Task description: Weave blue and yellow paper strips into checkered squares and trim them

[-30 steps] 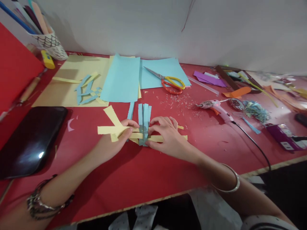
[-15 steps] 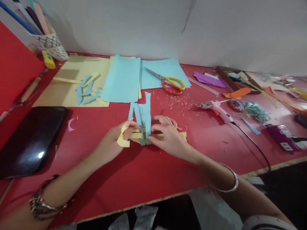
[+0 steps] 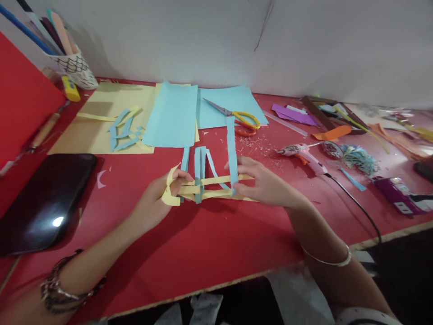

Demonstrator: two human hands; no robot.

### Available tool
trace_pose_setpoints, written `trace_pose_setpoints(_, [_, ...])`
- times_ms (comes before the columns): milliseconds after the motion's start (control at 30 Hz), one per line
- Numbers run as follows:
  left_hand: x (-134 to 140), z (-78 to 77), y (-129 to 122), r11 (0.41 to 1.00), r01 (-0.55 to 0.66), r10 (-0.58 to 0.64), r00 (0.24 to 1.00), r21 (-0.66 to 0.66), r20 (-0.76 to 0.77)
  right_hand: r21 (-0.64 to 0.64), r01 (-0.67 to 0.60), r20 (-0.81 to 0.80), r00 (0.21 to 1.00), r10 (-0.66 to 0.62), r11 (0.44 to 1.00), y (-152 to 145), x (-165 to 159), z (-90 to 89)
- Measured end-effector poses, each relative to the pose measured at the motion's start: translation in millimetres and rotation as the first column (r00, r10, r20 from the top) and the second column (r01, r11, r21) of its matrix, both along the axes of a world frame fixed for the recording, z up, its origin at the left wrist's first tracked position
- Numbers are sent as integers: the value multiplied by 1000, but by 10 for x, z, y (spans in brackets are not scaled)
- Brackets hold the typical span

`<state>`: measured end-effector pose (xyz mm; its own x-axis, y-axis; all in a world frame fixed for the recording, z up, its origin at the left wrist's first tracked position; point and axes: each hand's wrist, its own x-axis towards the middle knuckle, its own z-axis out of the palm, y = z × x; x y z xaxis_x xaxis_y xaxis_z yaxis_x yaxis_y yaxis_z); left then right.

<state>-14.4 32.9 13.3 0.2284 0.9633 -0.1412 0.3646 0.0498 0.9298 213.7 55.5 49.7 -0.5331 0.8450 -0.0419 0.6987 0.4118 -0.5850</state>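
Yellow paper strips (image 3: 216,193) run sideways between my hands, crossed by several upright blue paper strips (image 3: 198,169). My left hand (image 3: 160,189) is closed on the left ends of the yellow strips, and a curled yellow end (image 3: 171,192) bends round its fingers. With thumb and fingers pinched, my right hand (image 3: 259,180) grips a tall blue strip (image 3: 232,151) near its lower part, where it meets the yellow strips. That blue strip stands apart from the others, to their right. The fingertips behind it are partly hidden.
Scissors (image 3: 233,113) lie on blue paper sheets (image 3: 172,117) at the back. A pink glue gun (image 3: 311,160) with a cord rests on the right. On the left are a black phone-like slab (image 3: 43,198), a pen cup (image 3: 81,70) and loose woven strips (image 3: 123,131).
My right hand has moved right, carrying one blue strip away from the other blue strips. More of the yellow strips shows between them. My left hand has stayed nearly in place.
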Motion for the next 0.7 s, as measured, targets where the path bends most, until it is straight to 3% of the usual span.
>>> trace_pose_setpoints(233, [26,47,7,996,-84,87,992,-38,86,-53,89,-31,995,-90,995,44,306,248])
trace_pose_setpoints(500, [41,53,10,990,-134,140,983,-52,115,86,332,-109,940,-322,939,32,558,421])
trace_pose_setpoints(567, [8,13,6,993,-112,114,989,-23,92,193,474,-131,880,-457,859,-68,581,538])
trace_pose_setpoints(633, [-26,-20,2,998,-57,57,996,2,62,337,619,-170,781,-601,709,-202,563,681])
trace_pose_setpoints(700, [-47,-31,0,1000,-17,16,999,20,45,394,730,-301,677,-671,559,-312,504,806])
